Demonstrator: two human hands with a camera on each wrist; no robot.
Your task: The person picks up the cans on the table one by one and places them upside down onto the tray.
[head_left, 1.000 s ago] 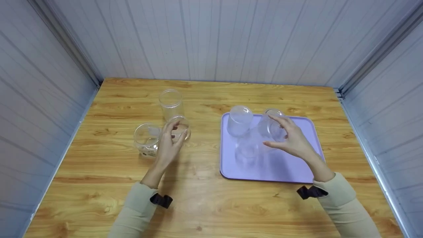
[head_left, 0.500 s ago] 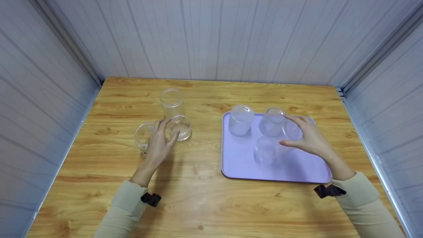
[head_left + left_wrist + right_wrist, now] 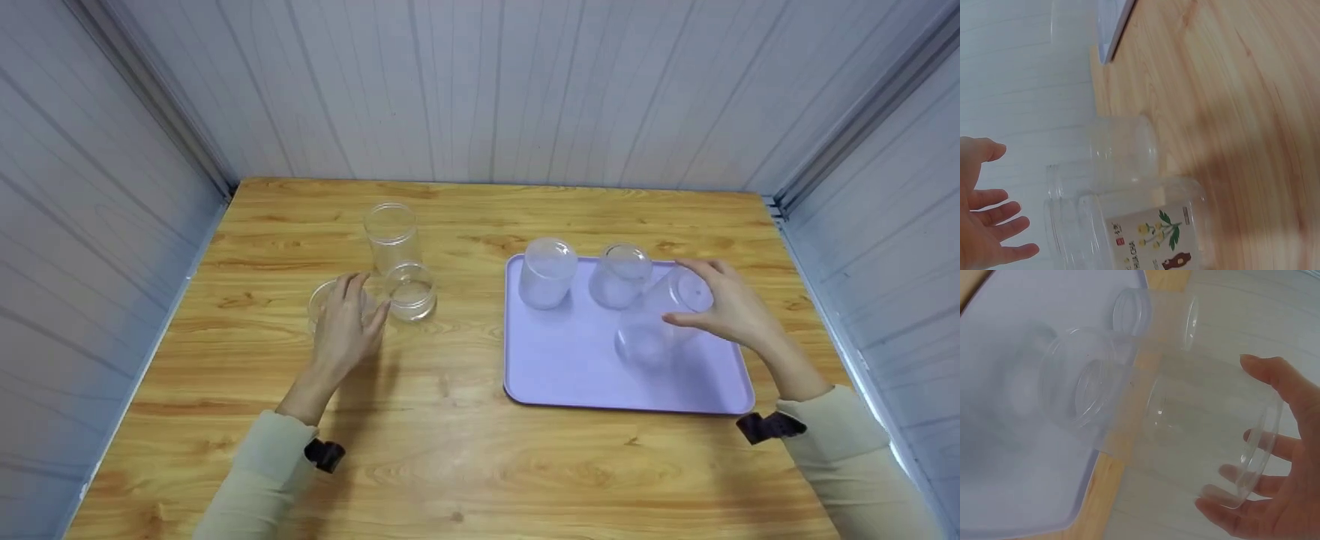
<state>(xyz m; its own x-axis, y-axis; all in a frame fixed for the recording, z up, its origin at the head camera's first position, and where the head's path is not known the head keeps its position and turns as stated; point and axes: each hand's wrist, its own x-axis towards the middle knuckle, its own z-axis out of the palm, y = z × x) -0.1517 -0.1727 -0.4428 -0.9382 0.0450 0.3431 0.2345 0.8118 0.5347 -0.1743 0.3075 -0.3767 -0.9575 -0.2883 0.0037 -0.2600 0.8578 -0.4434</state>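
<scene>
My right hand grips a tall clear plastic jar near one end, thumb on one side and fingers on the other. This jar is over the right part of a lilac tray. My left hand is over a clear jar with a printed flower label, its fingers spread apart above the rim in the left wrist view. In the head view that hand covers much of the labelled jar. Just right of its thumb stands a short clear jar.
Behind the short jar stands a tall clear jar on the wooden table. Two clear jars, one at the tray's back left and another beside it, stand on the tray. Pale panel walls enclose the table.
My right hand has moved right across the tray with the jar in its grip. My left hand has moved left from the short jar to above the labelled one.
</scene>
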